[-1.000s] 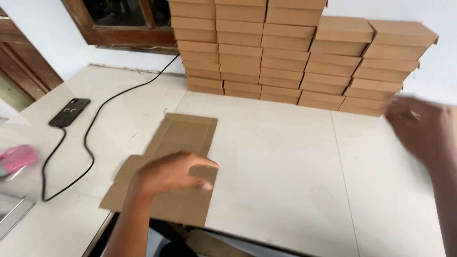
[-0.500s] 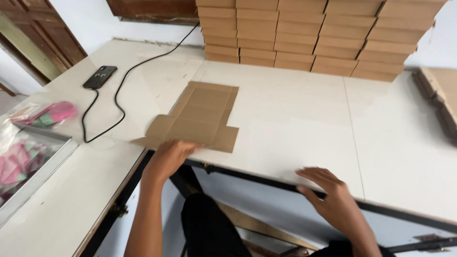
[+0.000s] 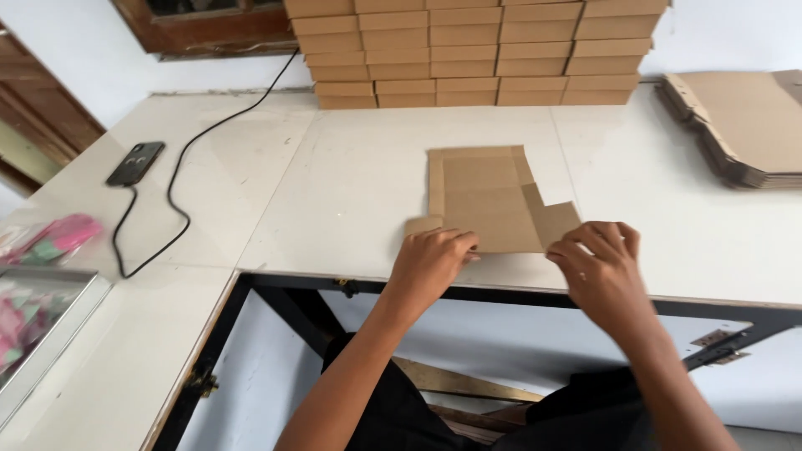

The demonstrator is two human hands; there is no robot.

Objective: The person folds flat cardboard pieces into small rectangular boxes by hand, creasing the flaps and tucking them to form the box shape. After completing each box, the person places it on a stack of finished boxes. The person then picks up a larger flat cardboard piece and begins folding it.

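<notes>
One head-worn camera looks steeply down, close over the white table (image 3: 351,167).

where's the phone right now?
Head view, far left of the white table: the black phone lies flat with a black cable attached, well left of the flat cardboard blank.

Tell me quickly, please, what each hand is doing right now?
Left hand: fingers curled, pressing the near left edge of the flat cardboard box blank.
Right hand: fingers bent, touching the blank's right flap; a firm grip cannot be told.
</notes>
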